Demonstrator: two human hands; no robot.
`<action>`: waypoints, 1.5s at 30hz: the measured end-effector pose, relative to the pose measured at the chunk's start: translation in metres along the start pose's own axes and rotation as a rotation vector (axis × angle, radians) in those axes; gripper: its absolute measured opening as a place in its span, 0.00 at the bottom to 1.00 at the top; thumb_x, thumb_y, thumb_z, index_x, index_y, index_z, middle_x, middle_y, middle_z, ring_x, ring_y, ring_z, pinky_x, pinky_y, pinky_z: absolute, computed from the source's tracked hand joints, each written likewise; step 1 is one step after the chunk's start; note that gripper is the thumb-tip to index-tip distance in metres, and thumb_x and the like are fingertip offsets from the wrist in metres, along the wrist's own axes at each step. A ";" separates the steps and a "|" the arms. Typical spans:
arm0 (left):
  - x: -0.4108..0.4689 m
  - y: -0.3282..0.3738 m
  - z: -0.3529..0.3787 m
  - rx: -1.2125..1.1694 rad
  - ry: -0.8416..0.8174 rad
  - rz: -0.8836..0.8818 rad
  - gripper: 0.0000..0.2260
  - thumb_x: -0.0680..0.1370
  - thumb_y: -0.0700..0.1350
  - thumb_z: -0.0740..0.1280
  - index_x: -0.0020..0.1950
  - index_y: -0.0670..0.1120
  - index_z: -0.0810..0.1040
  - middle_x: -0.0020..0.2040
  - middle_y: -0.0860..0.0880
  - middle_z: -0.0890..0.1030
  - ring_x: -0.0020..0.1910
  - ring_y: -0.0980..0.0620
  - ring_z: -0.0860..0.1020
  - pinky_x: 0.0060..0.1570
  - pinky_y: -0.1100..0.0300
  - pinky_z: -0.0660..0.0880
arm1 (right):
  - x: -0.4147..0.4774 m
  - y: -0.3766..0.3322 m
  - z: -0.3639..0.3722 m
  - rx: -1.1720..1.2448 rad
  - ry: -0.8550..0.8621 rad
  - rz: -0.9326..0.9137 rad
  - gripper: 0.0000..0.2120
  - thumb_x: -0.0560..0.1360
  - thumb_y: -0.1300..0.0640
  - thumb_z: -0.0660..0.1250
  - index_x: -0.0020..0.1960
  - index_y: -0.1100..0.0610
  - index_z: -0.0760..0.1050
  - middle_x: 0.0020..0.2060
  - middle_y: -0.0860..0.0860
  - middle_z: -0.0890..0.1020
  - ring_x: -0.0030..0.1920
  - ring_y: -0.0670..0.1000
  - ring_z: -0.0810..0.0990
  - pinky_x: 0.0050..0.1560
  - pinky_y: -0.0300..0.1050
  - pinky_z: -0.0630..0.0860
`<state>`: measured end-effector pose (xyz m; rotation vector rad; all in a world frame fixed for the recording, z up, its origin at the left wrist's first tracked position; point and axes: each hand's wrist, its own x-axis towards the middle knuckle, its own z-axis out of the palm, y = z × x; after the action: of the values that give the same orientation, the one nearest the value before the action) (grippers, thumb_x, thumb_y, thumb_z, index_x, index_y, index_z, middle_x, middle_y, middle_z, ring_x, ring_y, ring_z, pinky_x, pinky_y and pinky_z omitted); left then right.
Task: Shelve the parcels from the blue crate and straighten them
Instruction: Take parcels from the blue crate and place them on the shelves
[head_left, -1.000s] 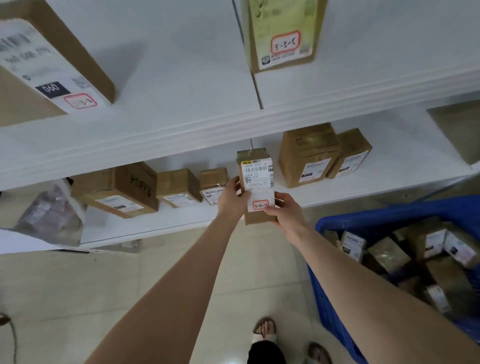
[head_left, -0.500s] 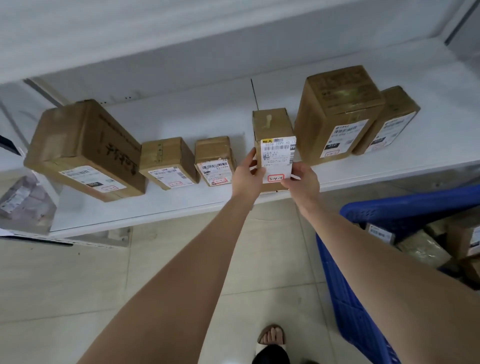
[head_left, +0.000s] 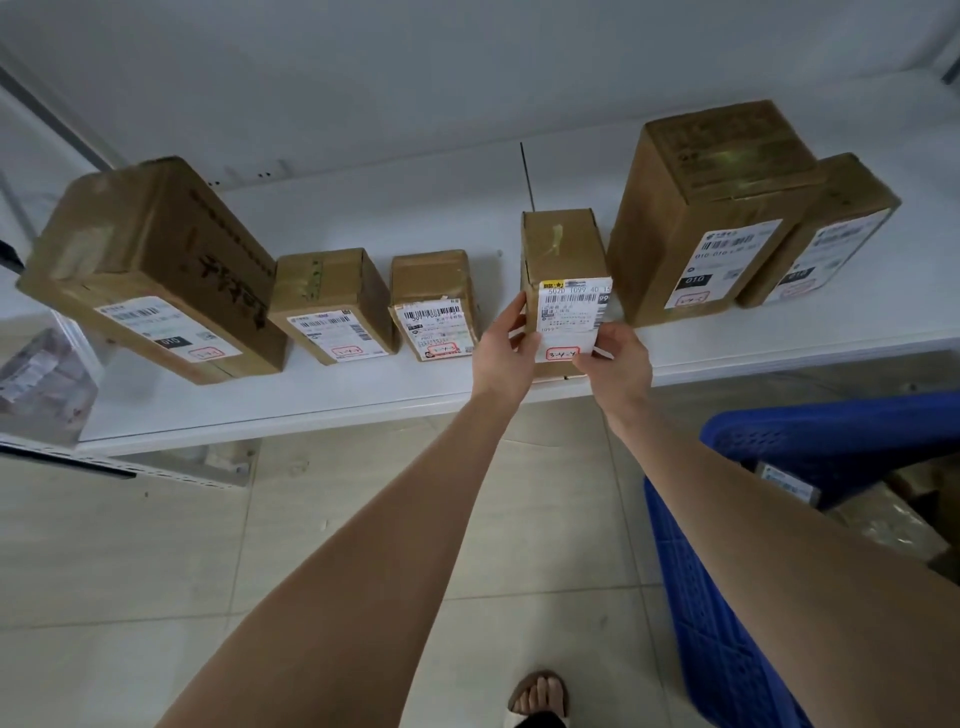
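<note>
White wall and a long white shelf (head_left: 363, 410) filled the top of what we saw from our head camera. Five brown boxes stood in a row on the shelf with their labels facing us. A big box (head_left: 156, 249) sat a bit crooked on the left, with two small boxes (head_left: 332, 296) next to it. Then came a gap, then a tall box (head_left: 696, 208) with one more box (head_left: 841, 218) just beside it.

In the gap was our parcel (head_left: 563, 249). It stood upright at the very front of the shelf, near the tall box, with its white label facing us. Our left hand (head_left: 501, 353) pinched its left side. Our right hand (head_left: 621, 364) was curled round its bottom right corner. So both hands were clamped on the parcel. We could not tell if its whole bottom sat flat on the shelf.

Down on the right was the blue crate (head_left: 727, 623). We saw more parcels inside it, so we thought much work was left. Below us were the floor (head_left: 156, 571) tiles and our foot (head_left: 540, 693) in a sandal.

What could go wrong? The parcel was narrow and sat right at the edge. If we let go too soon, it could tip forward and drop to the floor. If we pushed it in crooked or too hard, it could bump the tall box and knock the row out of line. We thought a slow, straight push would be safest.
</note>
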<state>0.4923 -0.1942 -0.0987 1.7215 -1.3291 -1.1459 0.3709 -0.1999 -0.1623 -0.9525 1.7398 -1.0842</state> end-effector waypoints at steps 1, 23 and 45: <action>0.001 -0.002 0.000 0.006 0.003 0.002 0.23 0.80 0.37 0.61 0.74 0.49 0.66 0.65 0.50 0.77 0.63 0.52 0.75 0.61 0.58 0.73 | 0.001 0.002 0.002 -0.009 0.003 0.001 0.12 0.73 0.64 0.72 0.53 0.56 0.75 0.56 0.51 0.83 0.53 0.49 0.81 0.55 0.44 0.79; -0.019 -0.004 -0.006 0.357 0.078 -0.018 0.29 0.79 0.39 0.63 0.77 0.46 0.55 0.74 0.46 0.63 0.70 0.46 0.67 0.65 0.54 0.69 | -0.017 -0.015 -0.017 -0.367 0.001 -0.112 0.32 0.73 0.57 0.73 0.72 0.56 0.63 0.69 0.56 0.69 0.66 0.58 0.72 0.63 0.54 0.74; -0.016 0.058 -0.005 1.023 -0.218 0.248 0.30 0.80 0.33 0.53 0.78 0.41 0.40 0.78 0.46 0.40 0.77 0.49 0.40 0.73 0.58 0.58 | -0.014 -0.099 -0.027 -1.088 -0.291 -0.431 0.30 0.81 0.62 0.59 0.79 0.51 0.51 0.79 0.47 0.45 0.61 0.56 0.78 0.58 0.47 0.74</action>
<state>0.4732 -0.1933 -0.0411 2.0062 -2.4555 -0.5073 0.3670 -0.2128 -0.0601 -2.0890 1.8810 -0.1014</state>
